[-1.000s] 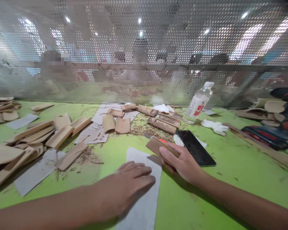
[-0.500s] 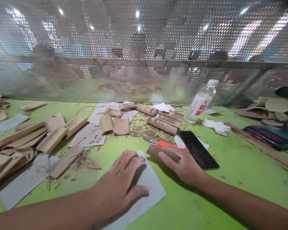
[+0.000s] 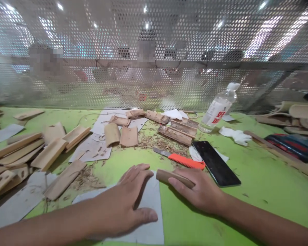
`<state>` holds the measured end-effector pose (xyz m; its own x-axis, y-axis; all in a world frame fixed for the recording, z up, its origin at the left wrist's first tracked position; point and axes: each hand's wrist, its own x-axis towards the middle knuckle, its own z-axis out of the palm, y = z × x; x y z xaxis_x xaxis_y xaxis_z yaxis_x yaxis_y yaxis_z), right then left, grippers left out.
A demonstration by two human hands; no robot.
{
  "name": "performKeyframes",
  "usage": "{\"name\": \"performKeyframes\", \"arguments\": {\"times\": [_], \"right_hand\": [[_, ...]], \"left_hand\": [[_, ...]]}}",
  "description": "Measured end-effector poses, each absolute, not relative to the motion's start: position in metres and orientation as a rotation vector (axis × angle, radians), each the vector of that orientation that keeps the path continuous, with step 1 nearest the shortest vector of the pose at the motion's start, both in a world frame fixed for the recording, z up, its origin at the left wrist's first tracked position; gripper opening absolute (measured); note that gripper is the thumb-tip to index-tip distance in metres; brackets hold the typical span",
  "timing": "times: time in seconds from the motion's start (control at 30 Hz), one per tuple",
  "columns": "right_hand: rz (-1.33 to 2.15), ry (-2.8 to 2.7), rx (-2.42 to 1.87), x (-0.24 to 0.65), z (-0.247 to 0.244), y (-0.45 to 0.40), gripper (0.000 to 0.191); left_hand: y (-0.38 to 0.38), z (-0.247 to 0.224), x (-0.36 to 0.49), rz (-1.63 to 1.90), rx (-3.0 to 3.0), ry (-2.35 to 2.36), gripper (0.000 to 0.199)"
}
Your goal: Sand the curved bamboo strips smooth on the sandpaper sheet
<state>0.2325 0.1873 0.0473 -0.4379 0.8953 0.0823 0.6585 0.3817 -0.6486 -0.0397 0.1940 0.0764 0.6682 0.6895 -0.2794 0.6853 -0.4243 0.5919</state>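
My left hand [image 3: 129, 201] lies open over a light grey sheet of paper [image 3: 150, 232], fingers stretched out and thumb apart. It holds nothing; whether the whole palm touches the sheet is hidden. Just right of that sheet, my right hand [image 3: 201, 193] is closed around a curved strip of bamboo [image 3: 165, 176], with the thumb along its near side. The strip's right end is hidden in the grip. Beyond this hand lies a utility knife [image 3: 186, 160] with an orange handle, blade out to the left. A black phone [image 3: 215, 164] rests on the green table beside it.
Split bamboo pieces [image 3: 176, 135] and shavings lie at the table's middle back. More bamboo [image 3: 50, 153] is heaped on the left. A tilted water bottle [image 3: 218, 109], a crumpled tissue [image 3: 236, 136] and a dark power tool [image 3: 292, 145] are at right. A perforated metal screen [image 3: 154, 85] stands behind.
The grey sheet has turned under my left hand, and its edge now shows farther left. Both hands sit slightly lower in view. My right hand still holds the bamboo strip.
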Motion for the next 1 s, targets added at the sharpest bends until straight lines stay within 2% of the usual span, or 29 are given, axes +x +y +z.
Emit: {"name": "performKeyframes", "arguments": {"times": [0.23, 0.4, 0.53, 0.67, 0.83, 0.93, 1.0], "right_hand": [[0.738, -2.361, -1.262, 0.234, 0.046, 0.192, 0.035], [0.597, -2.427, -1.243, 0.228, 0.047, 0.19, 0.043], [0.608, -2.529, -1.028, 0.219, 0.048, 0.181, 0.046], [0.464, -2.426, -1.212, 0.217, 0.045, 0.182, 0.046], [0.395, -2.5, -0.986, 0.215, 0.043, 0.182, 0.055], [0.444, -2.485, -1.189, 0.213, 0.049, 0.18, 0.042], [0.56, -2.559, -1.073, 0.212, 0.053, 0.177, 0.034]], "left_hand": [[0.192, 0.053, -0.041, 0.054, 2.332, 0.964, 0.106], [0.198, 0.056, -0.043, -0.035, 2.39, 0.984, 0.108], [0.2, 0.057, -0.041, -0.069, 2.409, 0.98, 0.109], [0.201, 0.061, -0.039, -0.174, 2.394, 1.021, 0.109], [0.201, 0.063, -0.038, -0.197, 2.4, 1.015, 0.112], [0.201, 0.064, -0.039, -0.164, 2.391, 1.008, 0.11], [0.201, 0.064, -0.039, -0.172, 2.395, 1.005, 0.111]]}}
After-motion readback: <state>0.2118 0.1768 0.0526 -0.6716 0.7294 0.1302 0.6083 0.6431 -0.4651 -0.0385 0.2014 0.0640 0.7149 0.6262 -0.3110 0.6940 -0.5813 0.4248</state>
